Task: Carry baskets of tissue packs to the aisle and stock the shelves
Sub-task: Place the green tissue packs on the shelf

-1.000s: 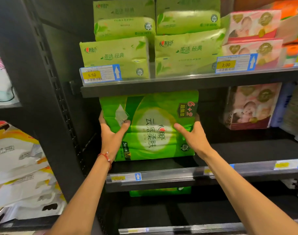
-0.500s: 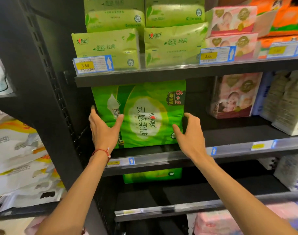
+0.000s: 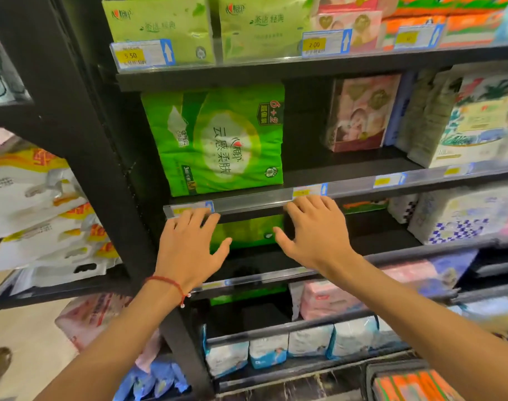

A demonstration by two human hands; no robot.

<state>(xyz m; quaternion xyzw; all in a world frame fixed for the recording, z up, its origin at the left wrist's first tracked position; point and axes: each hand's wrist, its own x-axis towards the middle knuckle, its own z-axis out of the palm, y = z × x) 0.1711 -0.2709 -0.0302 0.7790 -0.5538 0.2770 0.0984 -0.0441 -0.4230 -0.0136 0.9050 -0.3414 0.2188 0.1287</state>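
A black metal shelving unit [image 3: 82, 157] with a perforated upright fills the view, its flat dark boards edged with clear plastic price rails [image 3: 252, 202]. On the middle shelf [image 3: 348, 169], at its left end against the upright, stands the large green tissue pack [image 3: 218, 140]: a soft, blocky bundle in glossy, slightly wrinkled film, upright, with its printed face outward. Well to its right on the same board is a pink pack [image 3: 359, 114], also film-wrapped. Flat pale green packs [image 3: 160, 27] sit on the board above. Another green pack [image 3: 247, 230] shows on the board below, between the hands. The left hand [image 3: 186, 250] and right hand [image 3: 316, 235] are raised before the price rail with fingers straight and spread wide, gripping nothing. The left fingers [image 3: 199, 219] overlap the rail and the right fingers [image 3: 310, 205] reach its lower edge; whether they touch it is unclear. A thin red cord bracelet [image 3: 171, 283] circles the left wrist.
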